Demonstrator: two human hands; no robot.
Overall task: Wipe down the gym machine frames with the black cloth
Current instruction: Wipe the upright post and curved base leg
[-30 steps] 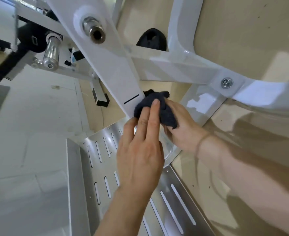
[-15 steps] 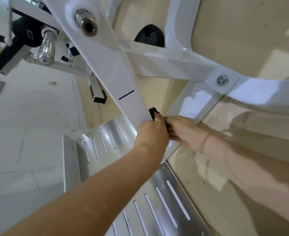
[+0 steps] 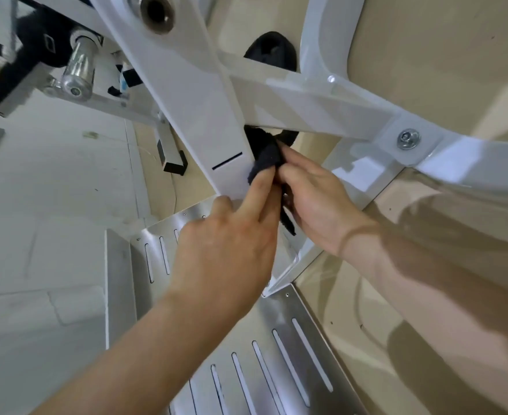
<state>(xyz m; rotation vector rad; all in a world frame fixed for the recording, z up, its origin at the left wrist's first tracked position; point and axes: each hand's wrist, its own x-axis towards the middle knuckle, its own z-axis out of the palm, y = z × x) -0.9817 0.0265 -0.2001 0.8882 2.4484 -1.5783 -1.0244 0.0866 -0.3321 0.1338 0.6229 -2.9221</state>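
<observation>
The black cloth is being pressed against the side of the slanted white frame bar, just under the crossbar. It is being pinched in the closed grip of the right hand — so it is not dropped — and is being pushed flat (most likely) by the left hand, grip apart, fingers straight.

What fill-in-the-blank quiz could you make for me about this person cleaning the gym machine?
1. The right hand pinches a cloth coloured ____.
2. The left hand touches that cloth against a frame bar painted ____.
3. The metal plate below the hands has long ____ cut through it.
Missing words: black; white; slots.
</observation>
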